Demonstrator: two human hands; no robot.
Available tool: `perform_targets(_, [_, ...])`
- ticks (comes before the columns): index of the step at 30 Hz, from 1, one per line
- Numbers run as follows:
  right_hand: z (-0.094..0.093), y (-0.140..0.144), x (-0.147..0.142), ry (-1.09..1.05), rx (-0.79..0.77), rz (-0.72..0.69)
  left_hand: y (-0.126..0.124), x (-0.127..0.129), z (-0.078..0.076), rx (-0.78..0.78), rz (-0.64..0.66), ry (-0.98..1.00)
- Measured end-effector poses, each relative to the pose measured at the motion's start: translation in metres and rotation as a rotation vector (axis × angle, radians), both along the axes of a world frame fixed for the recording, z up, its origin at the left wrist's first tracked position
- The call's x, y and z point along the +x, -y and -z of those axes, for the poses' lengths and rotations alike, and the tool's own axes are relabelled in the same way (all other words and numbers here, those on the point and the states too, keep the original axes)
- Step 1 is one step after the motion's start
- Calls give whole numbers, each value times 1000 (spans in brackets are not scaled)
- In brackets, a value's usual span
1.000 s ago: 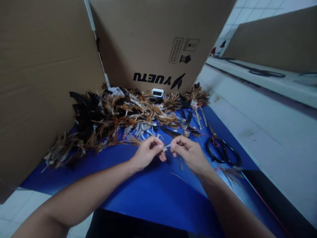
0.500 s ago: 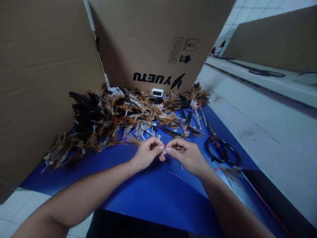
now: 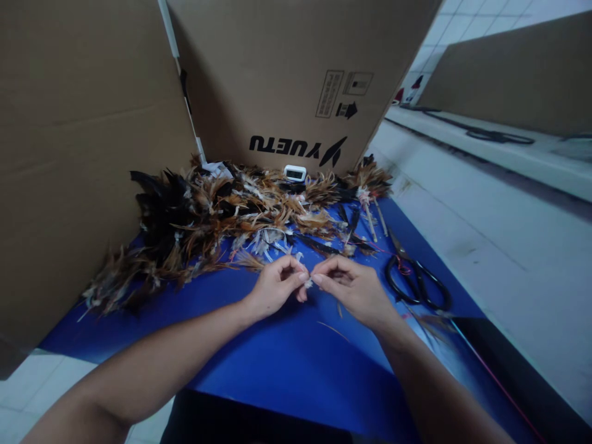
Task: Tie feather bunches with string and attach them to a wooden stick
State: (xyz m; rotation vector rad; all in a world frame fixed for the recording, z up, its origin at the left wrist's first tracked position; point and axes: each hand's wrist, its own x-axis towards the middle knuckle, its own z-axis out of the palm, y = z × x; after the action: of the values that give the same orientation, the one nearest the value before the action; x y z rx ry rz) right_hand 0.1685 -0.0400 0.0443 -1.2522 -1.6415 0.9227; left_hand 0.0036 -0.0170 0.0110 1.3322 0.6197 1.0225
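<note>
Over the blue tabletop [image 3: 277, 364], my left hand [image 3: 278, 285] pinches a small whitish, fluffy piece [image 3: 309, 283], perhaps the base of a feather. My right hand [image 3: 348, 287] meets it there, thumb and forefinger pressed together at the same piece. Fingers hide most of what is held. Just beyond both hands lies a large heap of brown, black and white feathers [image 3: 259, 209]. A pair of scissors [image 3: 419, 280] with black looped handles rests to the right of my right hand, red thread lying across it.
Tall cardboard panels [image 3: 277, 80] stand behind and to the left of the heap. A small white digital timer [image 3: 295, 173] sits at the back. Thin sticks [image 3: 370, 222] and a tied feather bundle [image 3: 367, 179] lie back right. A loose feather strand [image 3: 333, 330] lies near my hands.
My right hand has shifted very slightly to the right, and a bit more of the whitish piece shows between the fingertips. My left hand has stayed in place.
</note>
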Motion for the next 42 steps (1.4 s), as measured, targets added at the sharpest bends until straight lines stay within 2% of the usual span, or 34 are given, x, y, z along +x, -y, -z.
perform_targets(9, [0, 0, 1, 77, 57, 37, 0, 0, -1, 14, -7, -15])
perform_targets(24, [4, 2, 0, 339, 245, 17, 1, 0, -3, 12, 5, 6])
perform_targets(42, [5, 2, -1, 430, 337, -14, -1, 1, 1, -21, 51, 45])
